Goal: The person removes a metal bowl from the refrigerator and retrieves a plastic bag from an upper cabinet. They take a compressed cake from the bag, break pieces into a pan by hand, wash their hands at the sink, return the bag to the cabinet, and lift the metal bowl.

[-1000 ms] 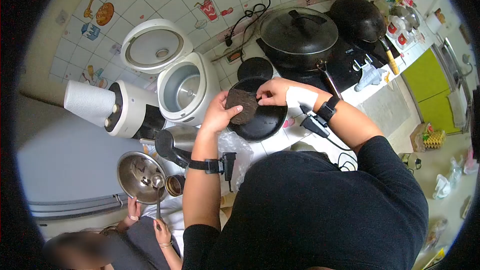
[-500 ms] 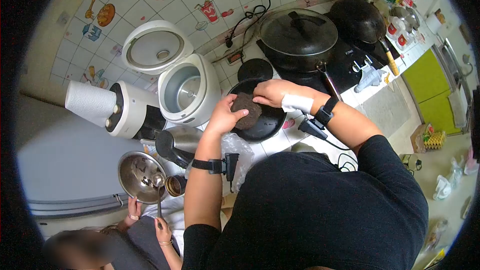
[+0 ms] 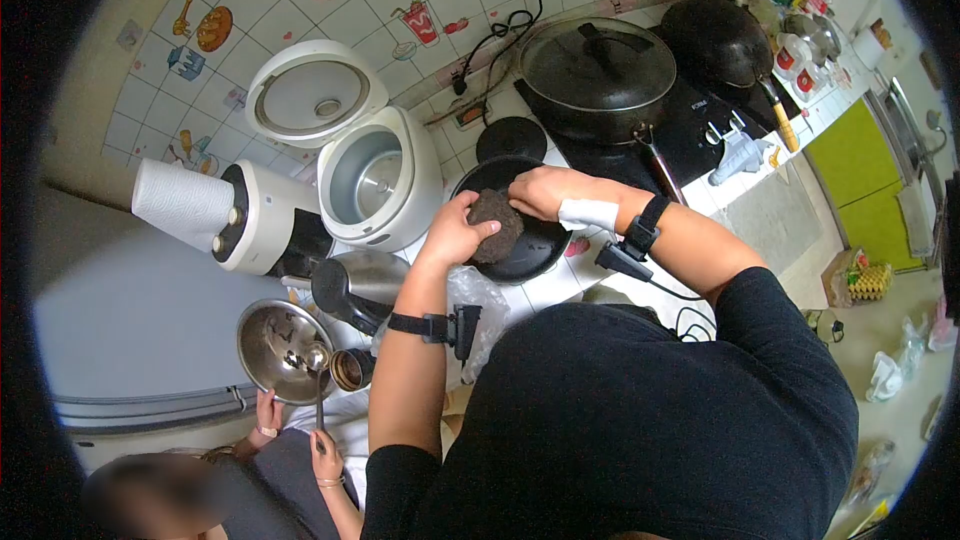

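A dark brown, rough, rounded clump [image 3: 496, 226] is held over a black pan [image 3: 538, 258]. My left hand [image 3: 457, 232] grips it from the left, with the thumb on its face. At its upper right edge, the bent fingers of my right hand [image 3: 541, 192] are pressed together; whether they pinch a bit of it is too small to tell. A white wrap covers the right wrist. Just left of the pan is an open white rice cooker [image 3: 408, 175] with a metal inner pot.
Another person's hands [image 3: 326, 460] hold a spoon and a steel bowl [image 3: 262, 365] at lower left. A steel kettle [image 3: 362, 285] and clear plastic bag [image 3: 478, 305] lie near my left forearm. A lidded pot [image 3: 598, 75] and a wok [image 3: 715, 40] stand behind.
The clump has shifted slightly right and now shows a rounder outline. My left hand moved right with it, and my right hand shifted slightly at its edge.
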`<state>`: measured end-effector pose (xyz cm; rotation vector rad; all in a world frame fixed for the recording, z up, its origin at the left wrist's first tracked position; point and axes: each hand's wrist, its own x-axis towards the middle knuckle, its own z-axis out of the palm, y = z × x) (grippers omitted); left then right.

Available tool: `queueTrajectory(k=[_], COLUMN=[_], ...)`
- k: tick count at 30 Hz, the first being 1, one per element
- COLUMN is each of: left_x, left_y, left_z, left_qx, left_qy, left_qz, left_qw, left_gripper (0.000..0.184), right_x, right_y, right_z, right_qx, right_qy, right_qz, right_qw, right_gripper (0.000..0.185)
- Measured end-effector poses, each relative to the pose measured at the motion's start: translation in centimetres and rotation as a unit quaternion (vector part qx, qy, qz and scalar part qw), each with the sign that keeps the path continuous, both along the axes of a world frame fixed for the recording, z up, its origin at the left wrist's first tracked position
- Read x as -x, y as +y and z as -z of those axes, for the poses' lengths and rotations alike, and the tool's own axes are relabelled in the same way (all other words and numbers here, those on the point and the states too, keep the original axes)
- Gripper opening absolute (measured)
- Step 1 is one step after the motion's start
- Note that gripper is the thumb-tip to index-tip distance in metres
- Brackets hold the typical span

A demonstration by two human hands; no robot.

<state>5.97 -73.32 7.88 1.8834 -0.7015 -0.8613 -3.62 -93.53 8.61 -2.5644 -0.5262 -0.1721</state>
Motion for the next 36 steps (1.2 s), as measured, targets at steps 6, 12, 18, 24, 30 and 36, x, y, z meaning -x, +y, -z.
queueTrajectory(k=[6,12,18,24,30,36], left_x=[1.1,1.3,2.7,0.8,0.7,0.9], left_y=[-0.3,-0.4,-1.2,0.3,0.9,1.1], left_z=[-0.5,0.0,-1.0,1.3,1.2,0.6], left_qx=[-0.064,-0.101,-0.158,-0.145,0.07,0.079], left_qy=[-0.152,-0.185,-0.242,-0.252,-0.1,-0.058], left_qz=[0.005,-0.002,-0.045,-0.098,-0.099,-0.057], left_qw=[0.986,0.977,0.956,0.952,0.988,0.994], left_gripper=[0.047,0.054,0.054,0.052,0.045,0.039], right_x=[-0.5,-0.6,-0.6,-0.1,0.3,0.6], right_y=[-0.5,-0.2,0.0,-0.1,-0.4,-1.3], right_z=[1.1,2.6,3.0,3.7,3.3,1.5], right_qx=[-0.075,-0.133,-0.147,-0.062,0.059,-0.011], right_qy=[0.025,0.026,0.023,0.031,0.111,0.07], right_qz=[-0.01,0.021,0.043,0.034,0.032,0.004], right_qw=[0.997,0.991,0.988,0.997,0.992,0.997], right_gripper=[0.023,0.019,0.018,0.02,0.022,0.018])
